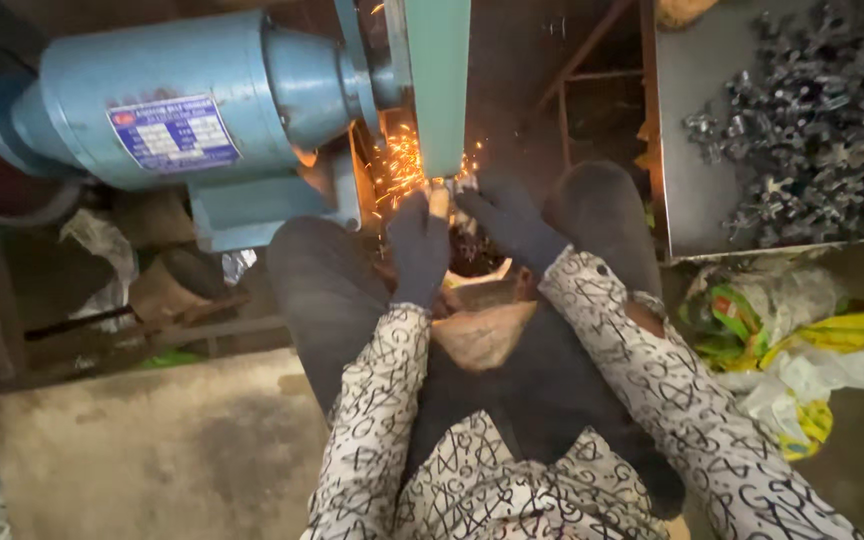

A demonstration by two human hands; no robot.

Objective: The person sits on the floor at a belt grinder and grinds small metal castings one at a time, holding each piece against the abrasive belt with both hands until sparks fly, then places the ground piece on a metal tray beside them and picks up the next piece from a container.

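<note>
Gloved left hand (418, 243) and right hand (509, 222) pressing a small workpiece (450, 184) against green grinding belt (439, 80), orange sparks (401, 165), blue motor (182, 95)

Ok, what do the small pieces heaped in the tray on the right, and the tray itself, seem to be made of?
The small pieces look like bare metal: silvery grey with bright glints, irregular shapes, probably steel or a similar alloy, though the exact kind cannot be told. The tray looks like dull grey sheet metal, with a flat matt floor and a thin folded rim.

The small workpiece (449, 186) pinched between both gloved hands is mostly hidden, seemingly metal; the green belt (438, 80) runs off the far edge.
</note>
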